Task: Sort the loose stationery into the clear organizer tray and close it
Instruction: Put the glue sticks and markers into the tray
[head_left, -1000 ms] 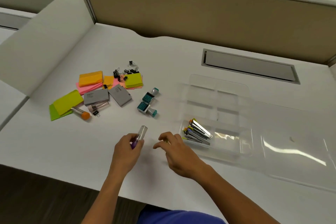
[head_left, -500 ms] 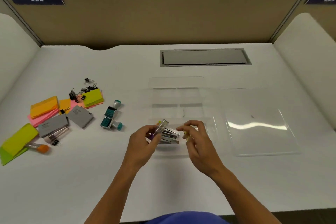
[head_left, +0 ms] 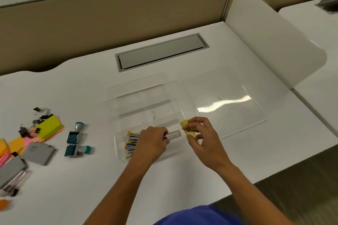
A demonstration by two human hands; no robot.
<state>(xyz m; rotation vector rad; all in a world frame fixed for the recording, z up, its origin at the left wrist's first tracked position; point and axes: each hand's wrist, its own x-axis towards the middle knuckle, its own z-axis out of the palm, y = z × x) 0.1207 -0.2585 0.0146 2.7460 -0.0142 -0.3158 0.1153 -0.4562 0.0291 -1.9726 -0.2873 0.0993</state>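
The clear organizer tray (head_left: 139, 86) lies open at the desk's middle, its flat clear lid (head_left: 223, 100) beside it on the right. Several small staplers (head_left: 132, 140) lie in its near-left compartment. My left hand (head_left: 152, 143) hovers over that near row, gripping a clear tube with a purple cap (head_left: 172, 135) held sideways. My right hand (head_left: 200, 137) is just to its right, pinching a small yellow item (head_left: 187, 129) above the tray's near-right corner.
Loose stationery lies at the left: sticky note pads (head_left: 49, 127), black binder clips (head_left: 41, 115), two teal stamps (head_left: 75, 141), grey boxes (head_left: 37, 153), an orange-capped tube (head_left: 3, 203). A grey cable hatch (head_left: 161, 52) sits behind the tray. A white divider (head_left: 274, 42) stands right.
My head has turned right, shifting the scene left. Both hands moved from the bare desk to above the tray's near row, the left carrying the purple-capped tube, the right the yellow item.
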